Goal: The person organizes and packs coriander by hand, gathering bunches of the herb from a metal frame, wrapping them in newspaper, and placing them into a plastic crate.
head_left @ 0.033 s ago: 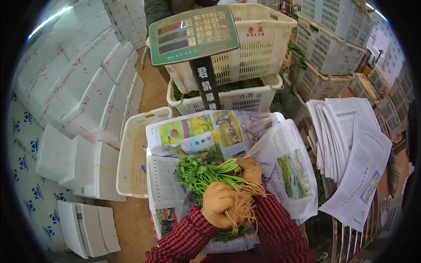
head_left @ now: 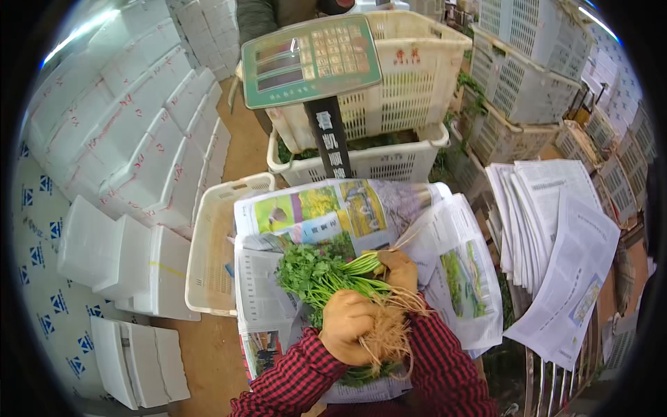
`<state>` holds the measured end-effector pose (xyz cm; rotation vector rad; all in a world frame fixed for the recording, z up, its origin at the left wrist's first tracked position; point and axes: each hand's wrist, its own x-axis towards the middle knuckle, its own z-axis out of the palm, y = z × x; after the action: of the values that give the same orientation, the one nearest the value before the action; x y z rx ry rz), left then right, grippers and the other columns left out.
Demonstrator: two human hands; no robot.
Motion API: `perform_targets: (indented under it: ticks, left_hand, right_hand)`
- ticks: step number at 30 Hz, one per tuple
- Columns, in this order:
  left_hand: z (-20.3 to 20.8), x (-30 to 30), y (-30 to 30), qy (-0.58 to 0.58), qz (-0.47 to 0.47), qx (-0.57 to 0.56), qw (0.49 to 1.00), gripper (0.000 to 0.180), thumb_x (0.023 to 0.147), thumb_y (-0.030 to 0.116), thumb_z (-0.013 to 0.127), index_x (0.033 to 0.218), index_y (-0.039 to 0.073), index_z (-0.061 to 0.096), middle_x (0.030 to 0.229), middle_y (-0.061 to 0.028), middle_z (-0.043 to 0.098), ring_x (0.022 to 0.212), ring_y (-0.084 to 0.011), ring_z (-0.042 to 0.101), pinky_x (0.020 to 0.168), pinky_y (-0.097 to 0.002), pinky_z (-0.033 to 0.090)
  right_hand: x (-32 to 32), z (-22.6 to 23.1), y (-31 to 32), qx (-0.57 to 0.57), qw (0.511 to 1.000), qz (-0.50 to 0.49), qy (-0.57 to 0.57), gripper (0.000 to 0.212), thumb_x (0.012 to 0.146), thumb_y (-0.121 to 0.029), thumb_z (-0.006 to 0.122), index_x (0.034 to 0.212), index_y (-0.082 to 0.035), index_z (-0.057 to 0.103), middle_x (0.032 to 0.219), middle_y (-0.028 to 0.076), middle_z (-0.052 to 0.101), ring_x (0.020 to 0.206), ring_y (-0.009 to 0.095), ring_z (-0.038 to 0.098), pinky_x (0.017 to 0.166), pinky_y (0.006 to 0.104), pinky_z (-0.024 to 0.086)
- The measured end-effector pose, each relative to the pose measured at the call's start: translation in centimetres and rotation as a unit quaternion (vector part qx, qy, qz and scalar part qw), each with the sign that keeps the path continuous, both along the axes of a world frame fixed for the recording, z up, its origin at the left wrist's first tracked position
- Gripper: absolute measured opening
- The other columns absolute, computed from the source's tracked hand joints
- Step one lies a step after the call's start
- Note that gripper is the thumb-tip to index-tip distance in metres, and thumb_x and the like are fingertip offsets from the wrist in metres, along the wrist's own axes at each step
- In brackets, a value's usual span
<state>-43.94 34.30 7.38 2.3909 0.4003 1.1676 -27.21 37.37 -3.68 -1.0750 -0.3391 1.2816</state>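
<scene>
My left hand (head_left: 347, 326) is closed round the stems of a bunch of coriander (head_left: 306, 272), just above its pale, stringy roots (head_left: 386, 333). Beyond it on the right, my right hand (head_left: 399, 270) is closed on more stems of the bunch, with thin roots trailing about the fingers. The leafy tops point left. Under the coriander lie spread sheets of newspaper (head_left: 267, 288), printed in colour at the far side. More green leaves show below my left hand, partly hidden by my sleeves.
A green scale display (head_left: 313, 62) on a black post stands ahead, before stacked cream crates (head_left: 417, 90). Folded newspapers (head_left: 531, 222) are piled at right, near more crates (head_left: 524, 80). White foam boxes (head_left: 132, 139) fill the left. An open crate (head_left: 208, 243) sits beside the newspaper. Someone's dark sleeve (head_left: 256, 19) shows behind the display.
The whole view has shifted very slightly, with the scale display a little lower and further right. Both hands keep their hold on the coriander.
</scene>
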Motion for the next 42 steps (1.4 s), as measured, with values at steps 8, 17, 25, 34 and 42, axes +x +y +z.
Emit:
perform_targets:
  ticks: [8,17,25,34,42]
  left_hand:
    - [9.7,1.8,-0.5,-0.059,-0.047,0.077,0.994,0.03,0.056,0.027,0.081,0.072,0.012,0.061,0.093,-0.0027,0.071,0.078,-0.0249,0.065,0.067,-0.0405,0.048]
    - [10.1,2.3,-0.4,-0.03,-0.058,0.08,0.995,0.032,0.054,0.027,0.081,0.073,0.013,0.06,0.092,-0.0028,0.07,0.078,-0.0244,0.064,0.066,-0.0398,0.048]
    - [8.6,2.1,0.3,0.007,-0.057,0.058,0.997,0.035,0.051,0.027,0.081,0.074,0.013,0.06,0.093,-0.0023,0.07,0.081,-0.0263,0.065,0.068,-0.0419,0.048]
    - [9.4,2.9,0.8,0.083,-0.056,0.035,0.994,0.032,0.053,0.028,0.08,0.07,0.012,0.057,0.077,-0.0031,0.062,0.072,-0.0292,0.06,0.062,-0.0438,0.044]
    - [-9.6,9.7,4.9,0.321,0.044,-0.183,0.928,0.027,0.072,0.027,0.077,0.086,0.004,0.075,0.087,-0.0183,0.069,0.091,-0.0389,0.065,0.084,-0.0503,0.052]
  right_hand:
    - [1.8,12.6,-0.3,0.141,0.99,0.011,0.023,0.025,0.087,-0.017,0.078,0.086,0.006,0.069,0.085,0.013,0.075,0.064,0.013,0.061,0.062,0.0278,0.051]
    - [1.7,12.0,-0.3,0.132,0.987,0.009,0.09,0.026,0.088,-0.017,0.078,0.084,0.005,0.065,0.089,0.016,0.076,0.066,0.016,0.064,0.062,0.0298,0.054]
    - [1.9,8.6,0.2,0.118,0.989,0.017,0.093,0.025,0.088,-0.017,0.077,0.084,0.005,0.067,0.088,0.015,0.076,0.065,0.015,0.063,0.061,0.0296,0.053]
    - [1.8,7.6,-1.0,0.152,0.983,0.071,0.069,0.042,0.096,-0.026,0.067,0.121,0.008,0.067,0.098,0.014,0.073,0.086,0.026,0.07,0.077,0.0367,0.058]
    - [5.5,-7.3,-1.7,-0.306,0.888,0.142,-0.312,0.053,0.097,-0.041,0.058,0.124,0.004,0.068,0.111,0.02,0.071,0.101,0.034,0.068,0.089,0.0428,0.055]
